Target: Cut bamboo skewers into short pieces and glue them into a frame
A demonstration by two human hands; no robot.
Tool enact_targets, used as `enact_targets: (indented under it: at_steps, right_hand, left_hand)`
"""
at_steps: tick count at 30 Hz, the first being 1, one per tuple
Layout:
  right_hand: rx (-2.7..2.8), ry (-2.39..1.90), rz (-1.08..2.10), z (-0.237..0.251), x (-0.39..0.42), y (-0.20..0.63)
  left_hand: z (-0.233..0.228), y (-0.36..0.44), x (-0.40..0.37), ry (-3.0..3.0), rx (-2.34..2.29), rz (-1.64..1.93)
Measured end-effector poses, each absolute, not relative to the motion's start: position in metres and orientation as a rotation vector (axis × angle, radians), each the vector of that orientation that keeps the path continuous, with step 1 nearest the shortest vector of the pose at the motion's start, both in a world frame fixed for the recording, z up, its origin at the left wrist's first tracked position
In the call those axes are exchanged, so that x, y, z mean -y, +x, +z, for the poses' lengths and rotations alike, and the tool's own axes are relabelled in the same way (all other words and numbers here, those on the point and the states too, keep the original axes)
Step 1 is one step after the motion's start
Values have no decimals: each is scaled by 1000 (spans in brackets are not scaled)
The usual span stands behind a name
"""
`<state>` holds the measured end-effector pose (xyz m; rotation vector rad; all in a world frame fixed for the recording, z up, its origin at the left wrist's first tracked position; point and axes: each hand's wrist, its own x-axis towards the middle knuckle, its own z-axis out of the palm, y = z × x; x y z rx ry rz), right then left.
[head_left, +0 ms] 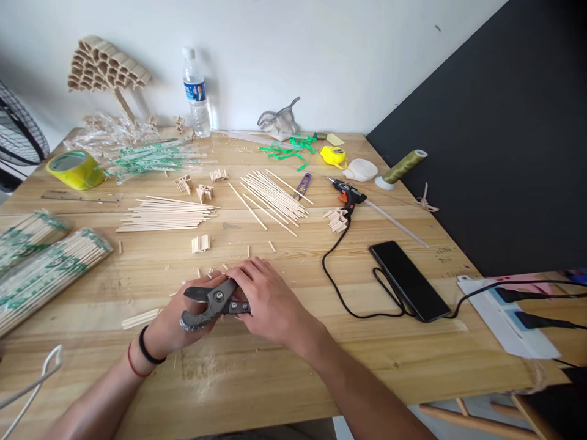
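Both hands meet near the front edge of the worktop (293, 366), a little left of its middle, around a dark metal cutter (211, 301). The cutter lies roughly crosswise, long axis left to right: curved blade head to the left, over the left hand (177, 321), handles to the right, disappearing under the right hand (268, 299).

Right hand lies palm down on top of the handles, fingers (250, 272) curled over the handle end toward the far side; closed on the cutter. Left hand sits under and behind the blade head, fingers cupped around it; whether it truly grips or only props the head, cannot tell, fingertips are hidden by the tool. Nothing visible in the cutter's mouth from here.

Short stick offcuts (140, 318) lie just left of the left hand near the front edge; a few tiny bits just beyond the fingers. Loose long sticks (165, 214) lie well beyond, toward the far left, long axis parallel to the front edge; a second fan of sticks (275, 195) is at mid worktop, angled. Left hand is nearer the first pile, right hand nearer the second. Glue gun (349, 197) and phone (409, 280) sit to the right, well apart.
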<state>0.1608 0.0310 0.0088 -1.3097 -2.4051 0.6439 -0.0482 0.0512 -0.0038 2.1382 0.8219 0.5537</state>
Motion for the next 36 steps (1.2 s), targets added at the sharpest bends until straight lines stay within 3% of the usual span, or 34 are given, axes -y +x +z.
enact_targets:
  at_steps: [36]
  right_hand:
    - [2394,-1323,661,8,-31,160]
  left_hand:
    - [-6,-48,-52,2139,-827,531]
